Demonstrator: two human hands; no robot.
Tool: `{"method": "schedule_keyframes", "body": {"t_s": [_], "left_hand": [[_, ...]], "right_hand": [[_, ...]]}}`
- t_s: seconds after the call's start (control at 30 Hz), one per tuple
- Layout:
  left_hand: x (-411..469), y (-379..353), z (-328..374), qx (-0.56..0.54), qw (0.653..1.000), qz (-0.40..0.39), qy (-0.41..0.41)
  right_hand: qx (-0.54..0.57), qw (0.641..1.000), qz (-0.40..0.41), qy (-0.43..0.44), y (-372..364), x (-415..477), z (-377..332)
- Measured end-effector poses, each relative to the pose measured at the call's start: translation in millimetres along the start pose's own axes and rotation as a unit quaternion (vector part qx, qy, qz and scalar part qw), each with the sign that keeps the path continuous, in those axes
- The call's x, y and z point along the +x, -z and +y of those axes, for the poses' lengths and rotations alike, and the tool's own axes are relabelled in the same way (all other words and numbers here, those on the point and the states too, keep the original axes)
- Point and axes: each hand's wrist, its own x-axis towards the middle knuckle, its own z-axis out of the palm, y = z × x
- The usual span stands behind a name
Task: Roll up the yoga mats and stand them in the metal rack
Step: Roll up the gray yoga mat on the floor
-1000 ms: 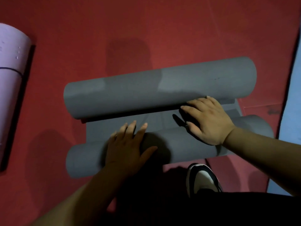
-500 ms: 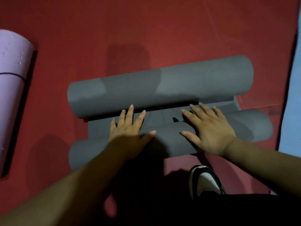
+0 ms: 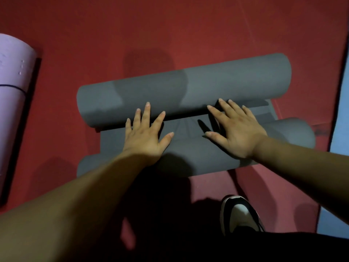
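grey yoga mat [image 3: 207, 86] lies across the red floor [image 3: 170, 31] in front of us, curled from both ends: a thick roll on the far side, a thinner roll on the near side, a flat strip between them. we press our left hand [image 3: 145, 137] and our right hand [image 3: 238, 131] flat on the near roll, fingers straight and spread, gripping nothing, fingertips reaching the far roll. a lilac rolled mat [image 3: 13, 82] lies at the far left, a pale blue mat [image 3: 340, 110] at the right edge, our shoe [image 3: 239, 214] near us
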Motion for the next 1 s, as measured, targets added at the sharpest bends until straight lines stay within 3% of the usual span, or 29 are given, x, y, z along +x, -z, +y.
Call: {"method": "schedule_keyframes", "body": {"t_s": [0.4,0.57,0.67,0.73,0.87,1.0], "left_hand": [[-6,14,12,0.016,0.999,0.033,-0.008],[-50,-13,14,0.061,0.995,0.005,-0.081],[-44,-13,11,0.062,0.994,0.029,-0.089],[-35,-7,9,0.058,0.994,0.004,-0.094],[-21,1,6,0.047,0.994,-0.051,-0.088],[-19,4,5,0.047,0.992,-0.059,-0.104]], "right_hand": [[0.026,1.0,0.013,-0.009,4,30,9],[0.029,1.0,0.002,-0.002,3,31,10],[0.04,0.999,-0.009,-0.005,8,26,7],[0.053,0.998,-0.042,0.009,13,13,8],[-0.072,0.99,-0.033,0.118,5,-22,17],[-0.128,0.98,-0.041,0.146,4,-17,22]]}}
